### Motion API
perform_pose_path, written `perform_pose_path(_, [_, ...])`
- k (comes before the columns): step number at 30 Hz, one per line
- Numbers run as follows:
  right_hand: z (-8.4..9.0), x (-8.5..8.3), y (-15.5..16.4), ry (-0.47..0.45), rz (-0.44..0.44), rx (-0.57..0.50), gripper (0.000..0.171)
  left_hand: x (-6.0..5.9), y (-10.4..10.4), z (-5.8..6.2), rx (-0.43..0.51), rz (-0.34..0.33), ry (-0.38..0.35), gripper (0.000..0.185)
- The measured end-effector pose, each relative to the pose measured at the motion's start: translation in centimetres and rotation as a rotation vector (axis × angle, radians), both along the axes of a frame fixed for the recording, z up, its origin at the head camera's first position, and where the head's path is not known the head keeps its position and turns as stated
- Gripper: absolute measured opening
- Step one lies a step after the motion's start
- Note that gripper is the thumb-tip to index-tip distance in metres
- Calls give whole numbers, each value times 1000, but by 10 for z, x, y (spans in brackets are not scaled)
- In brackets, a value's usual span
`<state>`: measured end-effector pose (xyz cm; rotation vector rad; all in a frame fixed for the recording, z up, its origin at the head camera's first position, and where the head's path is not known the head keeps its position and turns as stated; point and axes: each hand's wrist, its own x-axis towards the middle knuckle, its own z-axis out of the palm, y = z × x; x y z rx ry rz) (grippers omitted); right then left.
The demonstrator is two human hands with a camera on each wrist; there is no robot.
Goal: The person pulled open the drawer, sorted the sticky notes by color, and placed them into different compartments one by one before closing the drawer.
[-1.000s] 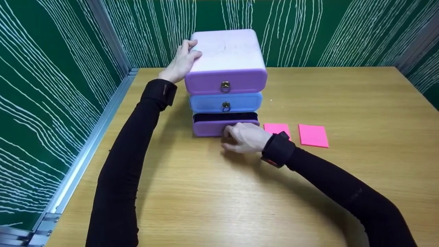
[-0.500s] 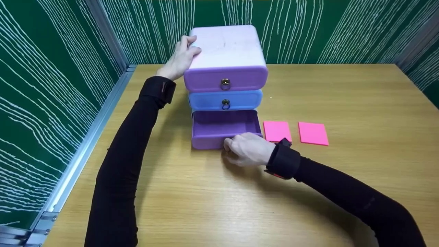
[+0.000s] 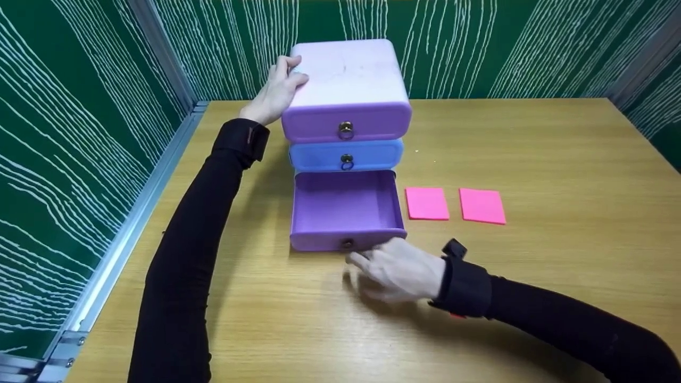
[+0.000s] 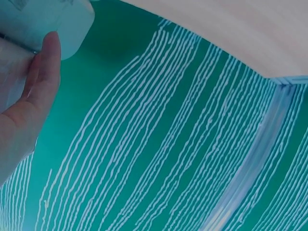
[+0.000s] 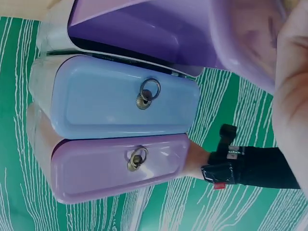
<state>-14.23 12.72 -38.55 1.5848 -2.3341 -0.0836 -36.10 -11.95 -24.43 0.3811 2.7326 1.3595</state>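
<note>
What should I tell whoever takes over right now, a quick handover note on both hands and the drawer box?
Left hand: fingers lie on the top left edge of the drawer box, steadying it.
Right hand: open, holds nothing, just in front of the bottom drawer, close to its ring pull.
Done: bottom purple drawer is pulled well out; what shows of its inside holds nothing. Blue middle drawer and top purple drawer are closed.
Two pink sticky pads lie flat on the table, right of the open drawer.
Left, most likely: pads into the drawer, then close it.
</note>
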Motion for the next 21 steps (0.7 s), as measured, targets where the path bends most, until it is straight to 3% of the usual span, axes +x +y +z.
perform_pose_path(3, [-2,1,17,-67,51,-37,24,0,-1,0,11,-3,3,55])
perform_pose_path(5, [-2,-1,33,-140,27,-30,22,0,-2,0,16,-4,3,55])
perform_pose_path(10, [8,-19,79,-348,-154,-10,13,1,-1,1,14,-4,5,55])
perform_pose_path(13, [15,-38,108,-388,-278,-73,17,0,0,1,2,-3,10,54])
perform_pose_path(15, [18,-53,123,-394,-347,-125,29,0,1,0,-6,1,12,55])
perform_pose_path(17, [17,-68,135,-403,-398,-160,52,0,1,0,-10,4,13,55])
perform_pose_path(21, [8,-90,145,-471,-469,-139,92,0,3,-2,-1,4,6,54])
